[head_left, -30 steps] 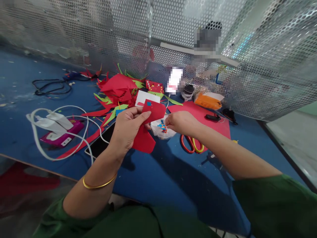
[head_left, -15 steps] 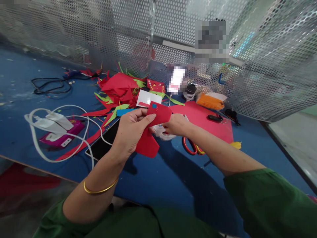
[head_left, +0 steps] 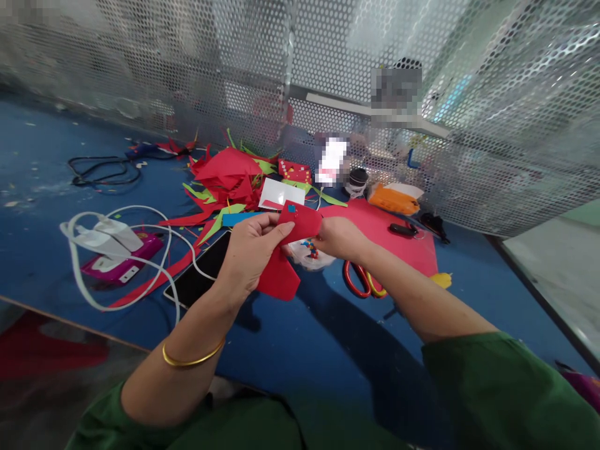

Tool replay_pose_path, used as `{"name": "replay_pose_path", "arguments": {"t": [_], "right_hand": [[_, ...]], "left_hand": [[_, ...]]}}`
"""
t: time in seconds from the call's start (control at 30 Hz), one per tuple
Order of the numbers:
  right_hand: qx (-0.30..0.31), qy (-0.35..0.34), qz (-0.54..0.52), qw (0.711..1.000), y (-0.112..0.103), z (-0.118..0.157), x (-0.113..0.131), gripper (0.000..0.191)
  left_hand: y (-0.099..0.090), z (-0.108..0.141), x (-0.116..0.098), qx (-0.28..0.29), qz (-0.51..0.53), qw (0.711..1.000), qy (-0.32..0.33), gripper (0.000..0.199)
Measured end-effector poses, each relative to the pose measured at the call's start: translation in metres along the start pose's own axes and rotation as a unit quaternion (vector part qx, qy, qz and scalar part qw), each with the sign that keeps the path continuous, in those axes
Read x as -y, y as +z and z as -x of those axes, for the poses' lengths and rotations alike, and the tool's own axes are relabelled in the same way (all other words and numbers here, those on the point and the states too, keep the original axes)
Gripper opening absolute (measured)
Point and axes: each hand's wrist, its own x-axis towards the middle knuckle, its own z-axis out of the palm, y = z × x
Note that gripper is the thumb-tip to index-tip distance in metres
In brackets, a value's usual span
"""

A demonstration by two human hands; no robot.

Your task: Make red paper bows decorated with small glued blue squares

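Observation:
My left hand [head_left: 253, 250] pinches a folded red paper piece [head_left: 300, 223] between thumb and fingers. A small blue square with tiny dots beside it sits on the upper flap, and another red flap hangs below the hand. My right hand [head_left: 342, 239] is closed just right of the paper, its fingertips hidden behind it. What it holds, if anything, does not show. Under the paper stands a clear shallow container [head_left: 315, 264] with small coloured bits [head_left: 310, 248] in it. Red-and-yellow-handled scissors [head_left: 359, 279] lie below my right wrist.
Red and green paper scraps [head_left: 229, 172] are heaped at the back. To the left lie a dark tablet-like device [head_left: 204, 272] and a purple power strip [head_left: 122, 259] with white cables. A red sheet [head_left: 375, 228], an orange packet [head_left: 394, 199] and a lit phone [head_left: 332, 161] are beyond.
My right hand has drawn slightly up and right from the container, whose coloured bits now show. My left hand keeps hold of the red paper. The whole view has shifted a little.

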Motion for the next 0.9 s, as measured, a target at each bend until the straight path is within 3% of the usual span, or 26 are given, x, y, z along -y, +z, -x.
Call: {"name": "replay_pose_path", "arguments": {"t": [0.17,0.23,0.3,0.4,0.47,0.53,0.67,0.8,0.9], "right_hand": [[-0.1,0.068,-0.157,0.98,-0.023,0.018,-0.007,0.021],[-0.133,0.087,-0.238,0.958,-0.027,0.03,-0.005,0.025],[-0.17,0.111,-0.387,0.899,-0.028,0.043,-0.001,0.023],[-0.19,0.152,-0.588,0.771,-0.025,0.061,0.006,0.02],[-0.187,0.17,-0.632,0.733,-0.025,0.071,0.011,0.021],[-0.195,0.178,-0.643,0.719,-0.027,0.079,0.015,0.021],[-0.221,0.193,-0.626,0.723,-0.028,0.095,0.02,0.022],[-0.253,0.228,-0.649,0.68,-0.02,0.111,0.022,0.025],[-0.257,0.231,-0.648,0.678,-0.011,0.121,0.024,0.024]], "left_hand": [[0.001,0.0,-0.001,0.002,-0.006,1.0,-0.003,0.023],[0.002,0.001,-0.001,0.012,-0.013,1.0,-0.018,0.023],[0.004,0.003,-0.002,0.024,-0.024,0.999,-0.025,0.024],[0.009,0.004,-0.002,0.046,-0.046,0.997,-0.028,0.024],[0.013,0.004,-0.002,0.063,-0.054,0.996,-0.033,0.023],[0.018,0.004,-0.002,0.082,-0.06,0.994,-0.033,0.021],[0.028,0.005,-0.001,0.123,-0.093,0.988,-0.006,0.02],[0.037,0.01,-0.001,0.147,-0.126,0.981,0.02,0.021],[0.044,0.015,0.0,0.163,-0.145,0.976,0.019,0.019]]}}
